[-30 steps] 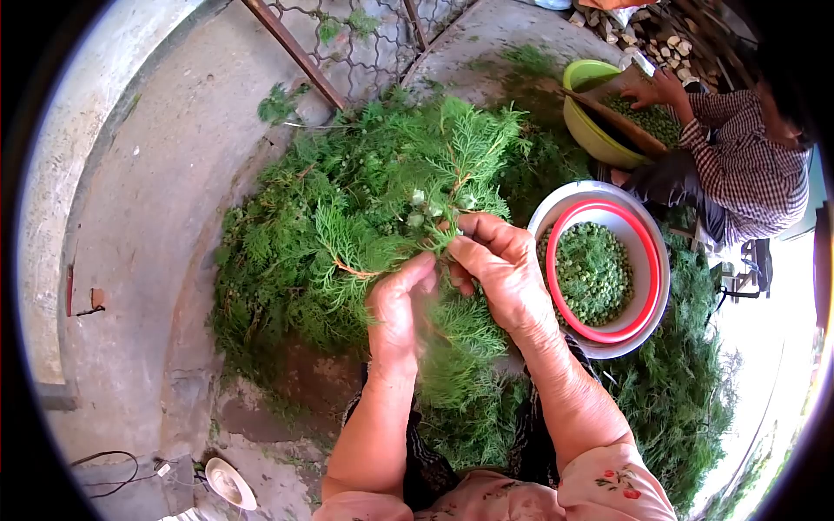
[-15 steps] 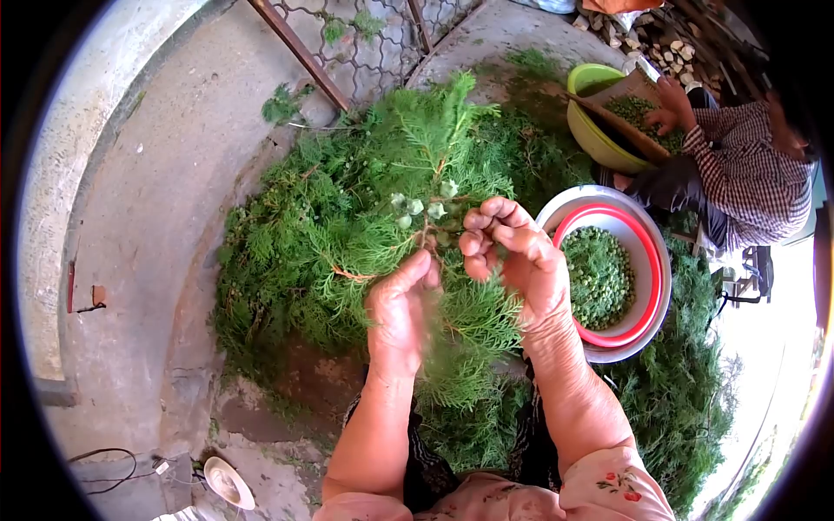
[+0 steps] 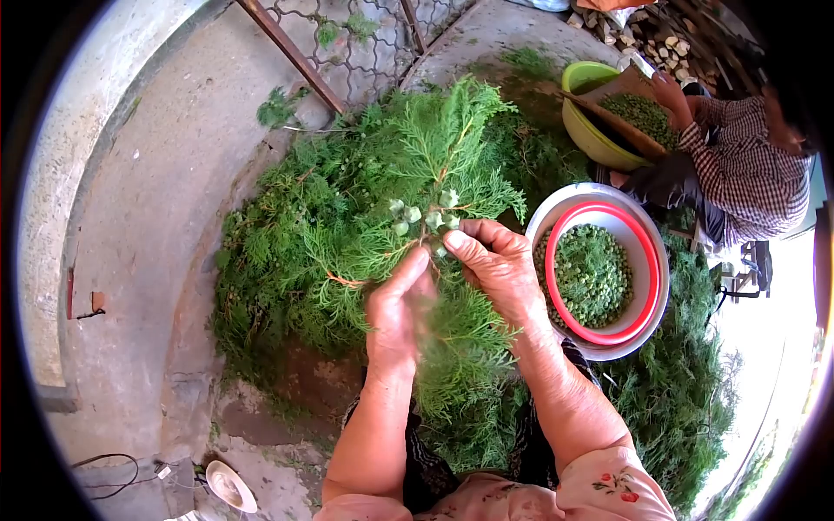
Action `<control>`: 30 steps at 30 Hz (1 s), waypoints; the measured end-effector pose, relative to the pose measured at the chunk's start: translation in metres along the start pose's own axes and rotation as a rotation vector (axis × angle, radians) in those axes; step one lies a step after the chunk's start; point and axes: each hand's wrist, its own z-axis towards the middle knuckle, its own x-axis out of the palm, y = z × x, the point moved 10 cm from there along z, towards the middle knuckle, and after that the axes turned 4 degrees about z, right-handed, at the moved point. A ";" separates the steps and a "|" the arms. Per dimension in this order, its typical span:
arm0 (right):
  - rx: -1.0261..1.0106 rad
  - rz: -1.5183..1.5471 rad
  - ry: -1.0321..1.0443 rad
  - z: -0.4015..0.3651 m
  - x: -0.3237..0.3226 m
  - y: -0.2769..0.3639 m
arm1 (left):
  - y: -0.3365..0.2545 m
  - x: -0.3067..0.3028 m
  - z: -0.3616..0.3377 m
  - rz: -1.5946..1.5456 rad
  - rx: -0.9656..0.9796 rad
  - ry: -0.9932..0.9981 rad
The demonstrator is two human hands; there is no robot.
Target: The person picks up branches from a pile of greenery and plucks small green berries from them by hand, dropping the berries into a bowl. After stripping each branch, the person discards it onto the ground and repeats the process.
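Observation:
My left hand (image 3: 396,317) is closed on the stem of a leafy green branch (image 3: 443,143), held upright over a pile of cut branches (image 3: 278,260). Pale green cones (image 3: 413,214) cluster around the middle of the branch. Thumb and fingertips of my right hand (image 3: 499,265) pinch one of these cones at the right side of the cluster. To the right of that hand stands a metal basin with a red-rimmed bowl (image 3: 647,291) inside it, holding picked green cones (image 3: 591,269) and some leafy bits.
A co-worker (image 3: 747,174) in a checked shirt sits at the upper right beside a lime-green tub (image 3: 582,130), with a tray of cones (image 3: 641,117). Firewood (image 3: 673,52) lies behind. More branches (image 3: 669,417) lie at the lower right; a hat (image 3: 230,486) is at the lower left.
My right hand has moved left and down to the cone cluster, and its fingers have closed on a cone. The co-worker's hand has shifted up and away from the tray's middle.

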 end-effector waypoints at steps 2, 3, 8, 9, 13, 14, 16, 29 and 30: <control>-0.037 -0.065 -0.010 -0.001 0.000 0.003 | -0.001 0.003 0.000 0.019 0.021 -0.047; -0.037 -0.093 -0.009 -0.002 0.000 0.003 | -0.003 0.004 -0.001 0.030 0.028 -0.069; -0.039 -0.083 0.036 -0.003 0.005 0.001 | 0.004 0.000 -0.001 -0.009 -0.024 -0.046; 0.021 -0.014 0.036 -0.002 0.005 -0.005 | 0.006 0.003 -0.001 -0.041 -0.044 0.002; 0.270 0.522 0.085 0.000 0.002 -0.035 | 0.007 0.016 -0.005 -0.097 -0.081 0.166; 0.237 0.519 0.094 0.003 -0.001 -0.036 | 0.006 0.016 -0.004 -0.060 -0.055 0.129; 0.192 0.547 0.085 0.004 -0.002 -0.032 | 0.002 0.017 -0.005 -0.029 -0.016 0.088; -0.044 0.217 0.203 -0.004 0.018 -0.013 | -0.005 0.006 -0.003 -0.120 0.055 -0.041; -0.086 0.180 0.185 -0.004 0.018 -0.009 | -0.006 0.008 -0.006 -0.126 0.072 -0.011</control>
